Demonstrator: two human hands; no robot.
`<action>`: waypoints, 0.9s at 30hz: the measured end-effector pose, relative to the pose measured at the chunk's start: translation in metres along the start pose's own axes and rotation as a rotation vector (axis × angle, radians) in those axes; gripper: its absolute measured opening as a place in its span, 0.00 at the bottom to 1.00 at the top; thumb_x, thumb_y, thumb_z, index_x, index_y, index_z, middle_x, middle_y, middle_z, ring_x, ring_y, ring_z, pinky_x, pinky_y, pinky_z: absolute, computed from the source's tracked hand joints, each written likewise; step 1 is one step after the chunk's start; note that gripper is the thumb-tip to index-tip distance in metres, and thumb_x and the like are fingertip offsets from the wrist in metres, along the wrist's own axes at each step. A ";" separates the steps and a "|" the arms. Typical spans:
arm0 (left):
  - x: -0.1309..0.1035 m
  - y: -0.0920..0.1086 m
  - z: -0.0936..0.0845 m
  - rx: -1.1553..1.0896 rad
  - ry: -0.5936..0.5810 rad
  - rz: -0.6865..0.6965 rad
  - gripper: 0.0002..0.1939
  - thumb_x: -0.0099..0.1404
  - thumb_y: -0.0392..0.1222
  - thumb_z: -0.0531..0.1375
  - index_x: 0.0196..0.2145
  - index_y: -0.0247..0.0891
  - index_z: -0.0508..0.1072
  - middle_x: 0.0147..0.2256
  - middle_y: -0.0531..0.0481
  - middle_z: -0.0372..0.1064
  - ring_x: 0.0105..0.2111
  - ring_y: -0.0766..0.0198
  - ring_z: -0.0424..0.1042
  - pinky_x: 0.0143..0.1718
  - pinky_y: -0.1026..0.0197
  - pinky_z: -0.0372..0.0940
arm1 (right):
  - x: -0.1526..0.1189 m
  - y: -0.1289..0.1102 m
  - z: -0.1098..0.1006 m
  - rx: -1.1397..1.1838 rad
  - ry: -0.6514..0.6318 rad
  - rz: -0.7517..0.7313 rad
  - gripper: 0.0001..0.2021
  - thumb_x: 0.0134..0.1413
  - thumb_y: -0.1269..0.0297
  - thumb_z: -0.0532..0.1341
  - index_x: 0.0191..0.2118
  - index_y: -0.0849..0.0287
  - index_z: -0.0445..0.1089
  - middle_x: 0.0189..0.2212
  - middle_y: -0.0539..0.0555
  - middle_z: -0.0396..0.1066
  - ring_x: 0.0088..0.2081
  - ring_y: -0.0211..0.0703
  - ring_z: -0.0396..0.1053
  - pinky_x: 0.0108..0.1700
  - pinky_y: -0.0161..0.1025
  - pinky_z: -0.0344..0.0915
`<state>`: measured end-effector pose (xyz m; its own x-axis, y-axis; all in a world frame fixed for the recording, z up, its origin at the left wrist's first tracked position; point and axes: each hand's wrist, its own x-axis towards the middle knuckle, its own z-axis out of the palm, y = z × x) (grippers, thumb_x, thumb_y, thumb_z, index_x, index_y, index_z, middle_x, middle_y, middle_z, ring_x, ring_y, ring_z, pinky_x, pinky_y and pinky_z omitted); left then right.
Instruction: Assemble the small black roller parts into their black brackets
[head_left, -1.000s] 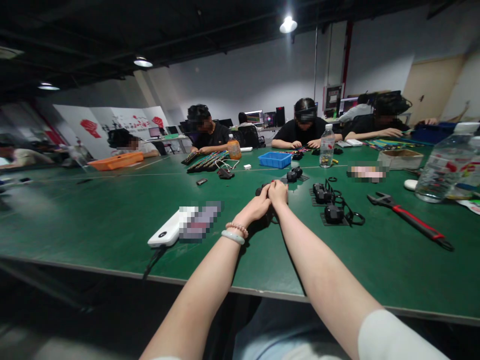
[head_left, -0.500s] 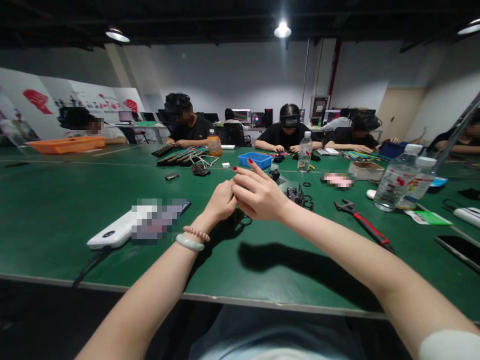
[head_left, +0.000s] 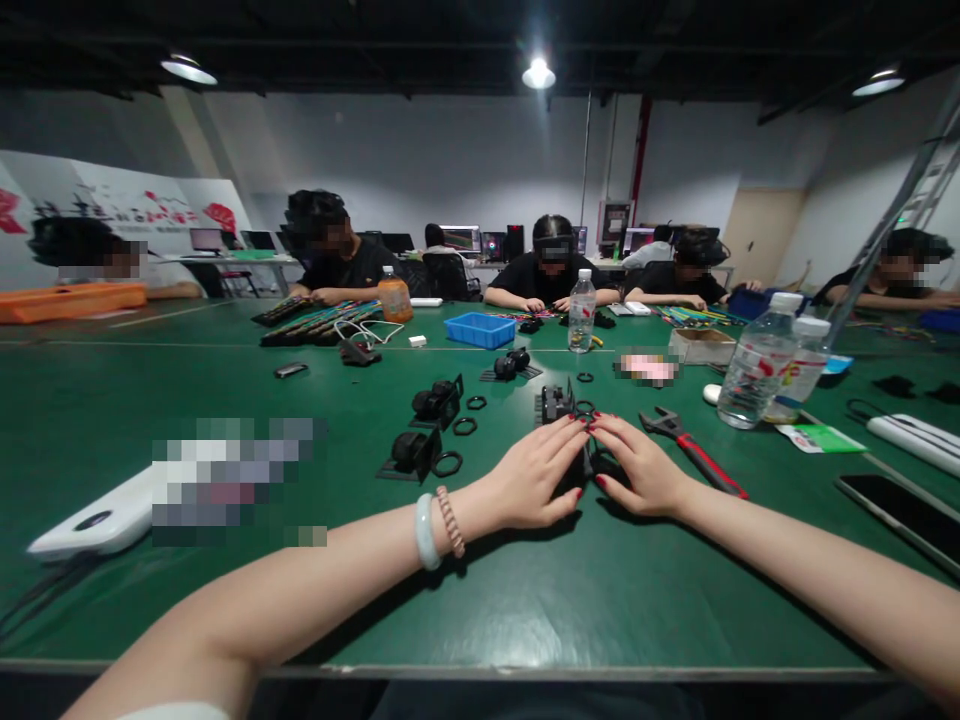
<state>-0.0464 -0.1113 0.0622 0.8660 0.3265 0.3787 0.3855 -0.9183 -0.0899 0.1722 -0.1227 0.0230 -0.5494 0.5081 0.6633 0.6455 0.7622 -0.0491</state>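
Note:
My left hand point(head_left: 534, 478) and my right hand point(head_left: 639, 468) meet low over the green table point(head_left: 480, 600), fingertips almost touching. Both are closed around small black plastic parts point(head_left: 588, 462), mostly hidden under the fingers; their exact kind does not show. Just beyond my fingers lie a ribbed black fitting point(head_left: 555, 402) and a black ring point(head_left: 585, 408). To the left sit two more black fittings with flat plates, a near one point(head_left: 409, 453) and a farther one point(head_left: 436, 402), with several black rings point(head_left: 448, 463) beside them. Farther back is another black fitting point(head_left: 513, 364).
An adjustable wrench point(head_left: 701, 455) with red-black handle lies right of my hands. Water bottles point(head_left: 759, 362) and a phone point(head_left: 900, 515) are farther right. A white device point(head_left: 94, 522) lies left. A blue tray point(head_left: 480, 330) stands behind; several people sit across the table.
Both hands have moved right and down to the tabletop. The view has turned right, and black fittings and rings that my arms covered now show on the left.

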 end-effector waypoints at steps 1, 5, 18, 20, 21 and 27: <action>0.002 -0.001 0.002 0.007 -0.002 0.011 0.34 0.58 0.46 0.51 0.57 0.30 0.46 0.59 0.38 0.43 0.60 0.52 0.41 0.59 0.51 0.45 | -0.001 0.000 0.002 0.020 0.000 0.054 0.31 0.48 0.63 0.55 0.58 0.60 0.45 0.56 0.63 0.49 0.57 0.53 0.49 0.55 0.54 0.54; -0.002 -0.007 0.005 0.039 -0.030 0.067 0.33 0.58 0.45 0.51 0.58 0.31 0.45 0.60 0.39 0.39 0.60 0.52 0.38 0.59 0.48 0.42 | 0.000 0.003 0.008 0.091 -0.016 0.196 0.31 0.47 0.64 0.57 0.57 0.61 0.47 0.56 0.63 0.48 0.56 0.52 0.50 0.55 0.51 0.54; -0.026 -0.037 -0.001 0.024 -0.116 0.114 0.32 0.59 0.43 0.51 0.59 0.36 0.43 0.60 0.43 0.39 0.60 0.55 0.40 0.60 0.51 0.41 | -0.002 0.008 0.013 0.182 -0.115 0.161 0.25 0.52 0.63 0.54 0.56 0.59 0.50 0.55 0.62 0.52 0.55 0.50 0.54 0.54 0.51 0.55; -0.028 -0.040 -0.002 0.019 -0.119 0.113 0.32 0.59 0.43 0.51 0.59 0.37 0.44 0.60 0.44 0.39 0.60 0.55 0.41 0.60 0.51 0.42 | -0.001 0.008 0.013 0.178 -0.110 0.153 0.25 0.53 0.64 0.53 0.56 0.59 0.51 0.55 0.62 0.52 0.55 0.50 0.54 0.54 0.51 0.55; -0.029 -0.041 -0.003 0.018 -0.126 0.115 0.32 0.59 0.43 0.51 0.59 0.37 0.44 0.60 0.44 0.40 0.60 0.55 0.41 0.60 0.51 0.42 | -0.001 0.008 0.012 0.175 -0.112 0.148 0.24 0.53 0.63 0.53 0.56 0.59 0.51 0.55 0.62 0.52 0.55 0.50 0.54 0.54 0.51 0.55; -0.033 -0.042 -0.009 0.035 -0.101 0.168 0.29 0.60 0.42 0.50 0.58 0.36 0.47 0.58 0.41 0.48 0.59 0.57 0.46 0.59 0.53 0.46 | -0.001 0.004 0.009 0.148 -0.175 0.103 0.26 0.53 0.60 0.54 0.57 0.58 0.50 0.55 0.62 0.52 0.55 0.50 0.55 0.54 0.50 0.57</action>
<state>-0.0937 -0.0859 0.0617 0.9460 0.1913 0.2616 0.2418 -0.9540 -0.1769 0.1703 -0.1166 0.0154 -0.5765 0.6379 0.5107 0.6253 0.7467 -0.2268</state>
